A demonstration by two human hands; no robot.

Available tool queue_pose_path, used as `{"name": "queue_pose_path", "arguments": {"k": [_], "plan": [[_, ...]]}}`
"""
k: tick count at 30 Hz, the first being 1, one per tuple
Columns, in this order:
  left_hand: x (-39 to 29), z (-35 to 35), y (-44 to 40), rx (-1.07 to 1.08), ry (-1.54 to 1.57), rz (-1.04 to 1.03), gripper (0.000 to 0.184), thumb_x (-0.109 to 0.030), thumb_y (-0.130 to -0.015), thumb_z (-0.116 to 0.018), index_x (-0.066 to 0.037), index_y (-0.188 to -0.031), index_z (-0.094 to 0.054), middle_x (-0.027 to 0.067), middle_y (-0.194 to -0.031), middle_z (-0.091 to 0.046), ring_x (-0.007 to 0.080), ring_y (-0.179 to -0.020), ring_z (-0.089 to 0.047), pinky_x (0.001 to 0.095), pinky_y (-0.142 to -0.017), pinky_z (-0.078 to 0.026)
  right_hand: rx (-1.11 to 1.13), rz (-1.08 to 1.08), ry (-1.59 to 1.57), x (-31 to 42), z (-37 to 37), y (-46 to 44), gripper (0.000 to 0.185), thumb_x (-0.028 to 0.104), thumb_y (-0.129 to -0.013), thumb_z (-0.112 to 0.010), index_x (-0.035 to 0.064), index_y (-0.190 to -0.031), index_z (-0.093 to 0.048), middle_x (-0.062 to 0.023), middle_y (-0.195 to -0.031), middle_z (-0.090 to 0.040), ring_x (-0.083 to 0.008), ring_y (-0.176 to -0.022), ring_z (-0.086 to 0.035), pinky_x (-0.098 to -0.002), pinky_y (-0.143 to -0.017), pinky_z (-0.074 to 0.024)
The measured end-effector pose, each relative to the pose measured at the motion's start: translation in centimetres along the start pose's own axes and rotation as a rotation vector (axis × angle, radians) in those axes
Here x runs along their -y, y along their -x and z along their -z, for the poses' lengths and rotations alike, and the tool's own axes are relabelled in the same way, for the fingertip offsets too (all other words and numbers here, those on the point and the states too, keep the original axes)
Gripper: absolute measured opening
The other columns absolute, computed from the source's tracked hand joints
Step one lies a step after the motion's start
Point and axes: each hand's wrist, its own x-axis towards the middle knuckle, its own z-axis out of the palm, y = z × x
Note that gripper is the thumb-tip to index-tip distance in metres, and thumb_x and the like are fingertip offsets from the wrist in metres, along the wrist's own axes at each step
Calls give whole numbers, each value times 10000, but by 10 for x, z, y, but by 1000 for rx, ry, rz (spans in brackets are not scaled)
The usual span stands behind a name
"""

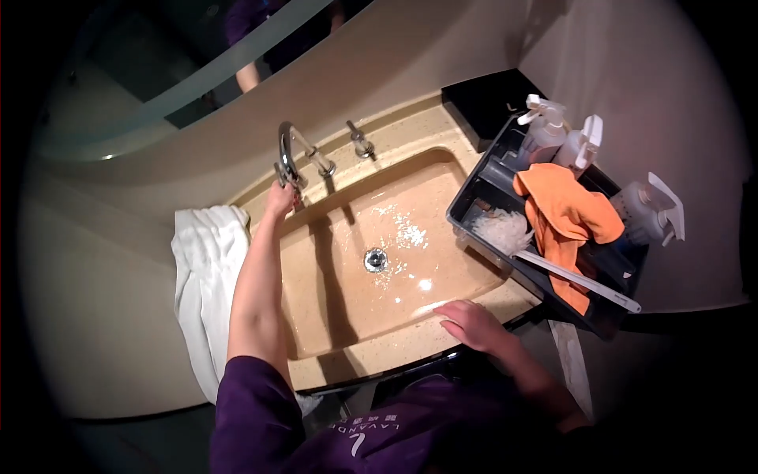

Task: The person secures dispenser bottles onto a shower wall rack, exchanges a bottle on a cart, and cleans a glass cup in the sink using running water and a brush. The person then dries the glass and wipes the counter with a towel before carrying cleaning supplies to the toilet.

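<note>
My left hand [282, 199] reaches to the back left of the sink, its fingers closed around the left tap handle [278, 171]. A small red spot shows by those fingers; I cannot make out what it is. Beside it the curved chrome faucet [286, 142] arches up. My right hand [471, 325] rests by the front rim of the beige sink [371, 359], thumb apart from the loosely curved fingers, holding nothing. Bright ripples shine over the wet basin around the metal drain [375, 260]. The right tap handle [361, 141] stands untouched.
A black caddy [482, 189] sits over the sink's right end, with spray bottles [643, 209], an orange cloth [568, 209] and a white-handled brush [584, 278]. White towels [209, 276] hang at the left. Behind are a black box [489, 103] and a mirror [174, 87].
</note>
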Motion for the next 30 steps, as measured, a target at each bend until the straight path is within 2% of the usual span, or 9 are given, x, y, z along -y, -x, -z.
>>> {"name": "queue_pose_path", "arguments": {"k": [3,5,8,12,16,18,22,25,30], "plan": [[-5,1,18,-260,-76,-58,370,-239,-853,-492,38,-1098,-493,169,-785,-615,252,-706,-612,368,-648,-479,108,-107,7,1,4,0,367,153,-788,-620,69,-1139,-551,-138,-1080,-570,-309,-1044,-521,-372,-881,-433],[-24,5,43,-576,-121,-194,375,-208,-830,-524,35,-1114,-493,185,-844,-596,249,-791,-588,360,-716,-458,-96,-67,-22,15,12,-4,470,177,-779,-635,98,-1222,-497,-140,-1171,-516,-320,-1130,-460,-387,-933,-396],[-77,-4,106,-954,256,-503,246,-80,-864,-476,16,-1090,-470,79,-893,-485,146,-728,-453,282,-686,-400,-177,-42,209,28,32,-1,602,237,-779,-641,144,-1325,-406,-129,-1302,-420,-332,-1243,-353,-437,-1019,-301],[-174,-45,201,-447,581,-940,194,-68,-878,-476,-5,-1062,-478,79,-962,-511,146,-826,-492,262,-748,-409,-27,-50,156,4,29,11,406,237,-827,-587,105,-1205,-515,-121,-1189,-528,-292,-1111,-494,-412,-936,-390],[-273,-79,241,276,197,-1240,244,-70,-847,-553,-14,-1083,-519,130,-1030,-539,200,-942,-539,282,-791,-436,-258,2,-38,28,67,28,283,173,-839,-575,66,-1101,-585,-129,-1022,-606,-301,-944,-580,-354,-793,-473],[-319,-112,263,417,84,-1323,381,-118,-804,-625,-28,-1153,-505,161,-1083,-542,269,-997,-550,319,-823,-447,-378,-46,-109,42,101,47,272,144,-832,-581,67,-1092,-592,-126,-990,-614,-290,-938,-581,-362,-793,-467],[-369,-202,277,300,-23,-1722,523,-303,-740,-692,-50,-1161,-513,152,-995,-600,341,-922,-579,370,-861,-442,-619,-133,114,54,140,79,178,91,-822,-563,48,-979,-637,-103,-909,-641,-277,-831,-612,-328,-727,-487],[-389,-252,274,632,-654,-1385,519,-403,-700,-691,-65,-1069,-553,145,-877,-637,332,-860,-608,384,-805,-464,-836,-204,119,49,163,108,168,19,-817,-521,8,-934,-640,-111,-871,-656,-229,-816,-635,-302,-740,-491],[-384,-245,284,485,-683,-1348,434,-416,-666,-683,-84,-929,-585,145,-767,-646,316,-746,-633,418,-665,-488,-1018,-410,103,29,182,137,155,-20,-824,-519,-14,-931,-630,-114,-834,-648,-211,-783,-631,-285,-712,-488]]}}
